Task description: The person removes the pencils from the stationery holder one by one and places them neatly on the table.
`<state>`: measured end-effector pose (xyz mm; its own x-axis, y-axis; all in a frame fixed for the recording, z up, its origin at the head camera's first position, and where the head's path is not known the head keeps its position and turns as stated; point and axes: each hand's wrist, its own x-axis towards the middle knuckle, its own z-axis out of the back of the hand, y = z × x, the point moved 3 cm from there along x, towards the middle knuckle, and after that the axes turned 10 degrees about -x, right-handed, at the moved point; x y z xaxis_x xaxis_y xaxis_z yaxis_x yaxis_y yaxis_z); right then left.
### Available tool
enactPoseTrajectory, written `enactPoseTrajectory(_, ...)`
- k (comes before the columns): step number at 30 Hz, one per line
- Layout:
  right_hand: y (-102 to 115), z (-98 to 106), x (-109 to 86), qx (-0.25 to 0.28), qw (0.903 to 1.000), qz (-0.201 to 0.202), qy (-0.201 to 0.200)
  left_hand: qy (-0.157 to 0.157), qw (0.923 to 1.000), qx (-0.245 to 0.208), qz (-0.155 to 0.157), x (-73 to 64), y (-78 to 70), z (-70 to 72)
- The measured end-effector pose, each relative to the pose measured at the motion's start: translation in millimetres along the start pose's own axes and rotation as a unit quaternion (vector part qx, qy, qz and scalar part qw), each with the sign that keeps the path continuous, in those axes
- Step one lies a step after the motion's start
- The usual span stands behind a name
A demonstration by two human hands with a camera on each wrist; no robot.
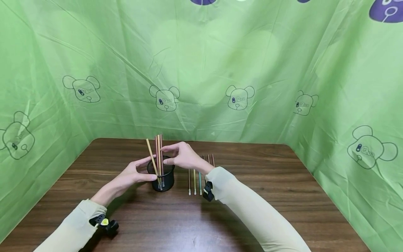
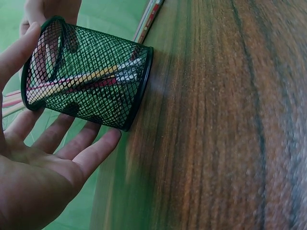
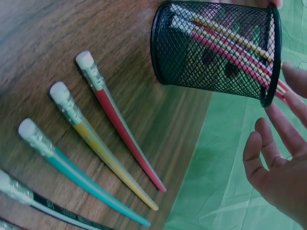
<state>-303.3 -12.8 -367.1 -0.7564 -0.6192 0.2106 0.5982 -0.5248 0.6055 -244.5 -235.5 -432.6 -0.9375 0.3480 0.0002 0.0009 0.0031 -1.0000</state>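
Six outlined bear heads (image 1: 166, 101) on the green cloth (image 1: 201, 124) carried small lettering too faint for me to read; print on a black pencil (image 3: 62, 214) was equally illegible. The right sleeve (image 1: 252, 201) hid part of a row of at least five pencils (image 1: 195, 180) on the table (image 1: 157, 224), right of the upright mesh cup (image 1: 167, 180). At least four standing pencils (image 1: 158, 150) leaned inside it. The left hand (image 1: 130, 174) held the cup between thumb and spread fingers; the right hand (image 1: 185, 155) reached those pencils, whether pinching one I couldn't tell.
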Motion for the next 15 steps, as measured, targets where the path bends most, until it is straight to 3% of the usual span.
enactPoseTrajectory(15, 0.0, -7.5, -2.2, 0.021, 0.9996, -0.012, -0.013, -0.003, 1.0, 0.009, -0.001, 0.4, 1.0, 1.2)
